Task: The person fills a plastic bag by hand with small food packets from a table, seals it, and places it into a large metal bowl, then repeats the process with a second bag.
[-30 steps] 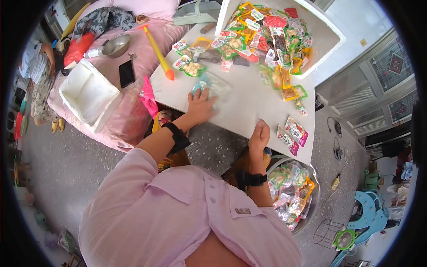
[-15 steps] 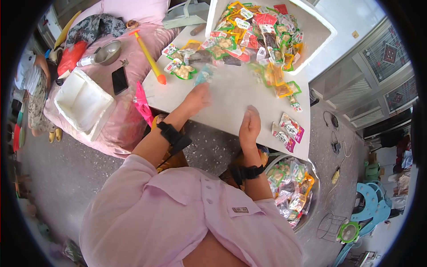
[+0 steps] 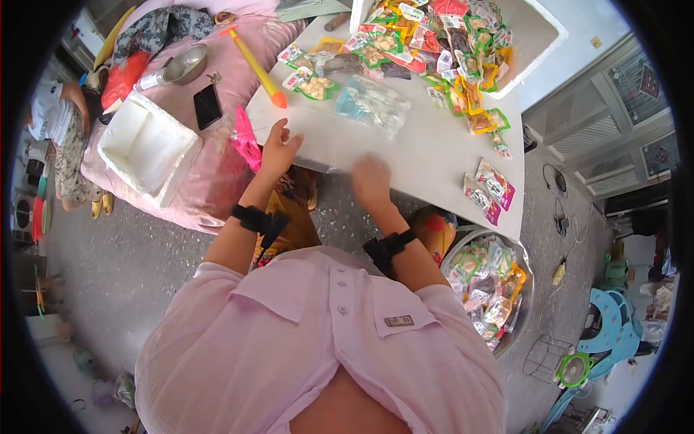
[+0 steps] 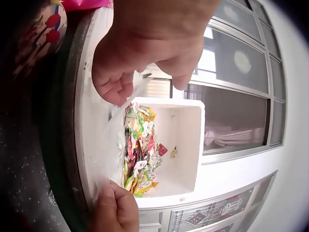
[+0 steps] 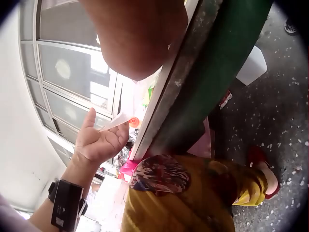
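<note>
A thin clear plastic bag (image 4: pixel 107 152) spans the gap between my two hands at the table's near edge. My left hand (image 3: pixel 280 152) holds one end in its curled fingers, with the thumb standing apart. At the other end, my right hand (image 3: pixel 371 182), blurred in the head view, pinches the film between thumb and finger. Beyond the hands, a flat pile of clear and teal plastic bags (image 3: pixel 372 103) lies on the white table (image 3: pixel 434 166). Two purple-and-white snack packets (image 3: pixel 495 184) lie to the right.
A white foam box (image 3: pixel 535 54) spills many snack packets onto the table's back. Below its right corner stands a metal basin (image 3: pixel 525 289) of packets. On the pink bed to the left are another foam box (image 3: pixel 148 145), a phone (image 3: pixel 207 107) and a yellow-orange stick (image 3: pixel 256 69).
My left hand has come off the teal bag pile and moved back toward me with a clear bag. My right hand has moved left, toward the left hand.
</note>
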The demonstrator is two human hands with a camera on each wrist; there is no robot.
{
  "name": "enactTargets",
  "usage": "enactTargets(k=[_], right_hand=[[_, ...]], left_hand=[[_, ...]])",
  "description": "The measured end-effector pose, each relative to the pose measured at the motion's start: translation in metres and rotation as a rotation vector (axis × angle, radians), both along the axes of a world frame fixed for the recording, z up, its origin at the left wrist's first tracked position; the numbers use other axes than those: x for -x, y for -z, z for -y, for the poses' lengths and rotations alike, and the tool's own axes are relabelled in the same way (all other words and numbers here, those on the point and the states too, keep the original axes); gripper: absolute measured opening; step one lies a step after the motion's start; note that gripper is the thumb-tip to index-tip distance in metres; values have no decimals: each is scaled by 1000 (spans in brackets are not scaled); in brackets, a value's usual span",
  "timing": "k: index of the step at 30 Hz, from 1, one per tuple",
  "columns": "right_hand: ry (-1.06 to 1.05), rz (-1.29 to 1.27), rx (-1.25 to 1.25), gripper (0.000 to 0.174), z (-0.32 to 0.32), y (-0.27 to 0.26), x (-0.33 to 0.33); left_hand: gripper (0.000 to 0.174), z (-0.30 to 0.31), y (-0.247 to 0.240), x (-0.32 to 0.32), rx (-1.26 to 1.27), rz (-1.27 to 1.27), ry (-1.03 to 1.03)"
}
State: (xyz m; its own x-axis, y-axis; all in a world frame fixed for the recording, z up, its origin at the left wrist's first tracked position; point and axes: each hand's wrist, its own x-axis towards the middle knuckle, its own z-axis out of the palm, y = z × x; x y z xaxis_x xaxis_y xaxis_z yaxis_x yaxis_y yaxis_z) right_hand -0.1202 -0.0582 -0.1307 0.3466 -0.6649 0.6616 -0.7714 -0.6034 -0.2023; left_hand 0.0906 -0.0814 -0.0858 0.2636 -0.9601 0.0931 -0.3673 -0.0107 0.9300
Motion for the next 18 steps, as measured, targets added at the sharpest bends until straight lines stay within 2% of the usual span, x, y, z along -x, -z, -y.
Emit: enactTargets(k=[3,4,6,7,10,12,18], right_hand=[[102,-234,-310,10,-3,-18,-2],[147,-136,-311,13,-1,-13,0],[235,59,-313,20,1,-2,6],[302,65,-341,24,3,-1,10],[466,48,-418,32,7,-3,23],[519,-10,-461,35,8,-6,29],[448,23,-509,35,14,-3,23]], left_hand=[[33,-12,-9,12,542,623,126],[30,-16,-9,23,529,556,217],[29,-12,4,36,509,636,349],[28,-10,11,39,500,674,416],[27,-14,21,46,369,834,411],[27,-16,20,46,364,828,408],[26,-13,29,43,372,788,414]])
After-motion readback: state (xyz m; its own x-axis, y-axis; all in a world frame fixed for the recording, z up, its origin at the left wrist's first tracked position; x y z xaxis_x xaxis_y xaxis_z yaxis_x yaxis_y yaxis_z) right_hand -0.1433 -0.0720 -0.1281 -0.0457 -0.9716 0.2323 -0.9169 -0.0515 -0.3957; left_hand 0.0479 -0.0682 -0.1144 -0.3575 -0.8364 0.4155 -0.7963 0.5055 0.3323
